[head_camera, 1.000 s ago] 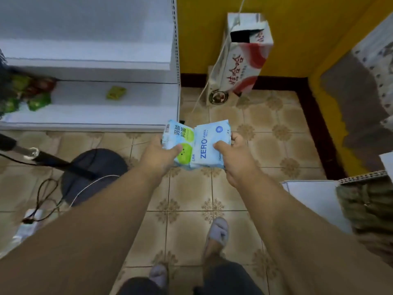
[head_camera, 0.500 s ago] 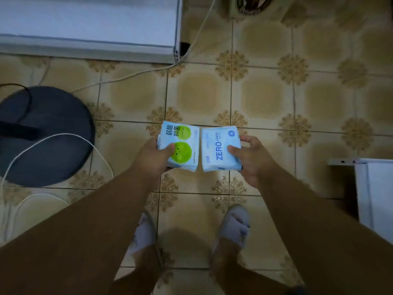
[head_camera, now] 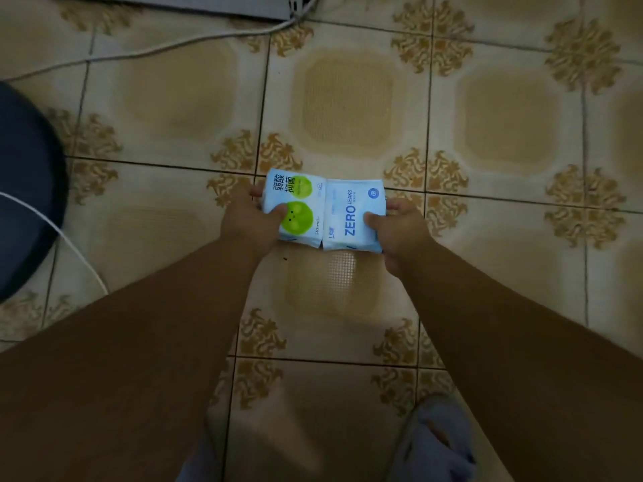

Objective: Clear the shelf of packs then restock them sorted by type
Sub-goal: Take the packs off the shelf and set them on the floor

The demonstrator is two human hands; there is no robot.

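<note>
Two pale blue packs are held side by side low over the tiled floor. My left hand [head_camera: 248, 220] grips the pack with green circles [head_camera: 299, 200], thumb on its face. My right hand [head_camera: 400, 227] grips the pack printed ZERO LEAKS [head_camera: 351, 210] the same way. The two packs touch along their inner edges. I cannot tell whether they rest on the floor or hover just above it. The white shelf base [head_camera: 215, 5] shows only as a strip at the top edge.
A dark round stand base [head_camera: 28, 189] lies at the left with a white cable [head_camera: 80, 259] across it. Another white cable [head_camera: 156, 52] runs along the floor near the shelf. My slippered foot [head_camera: 438, 443] is at the bottom right.
The view has tilted down and both hands have lowered the two packs toward the floor. The shelf and the box by the wall have left the frame. Both grips are unchanged.
</note>
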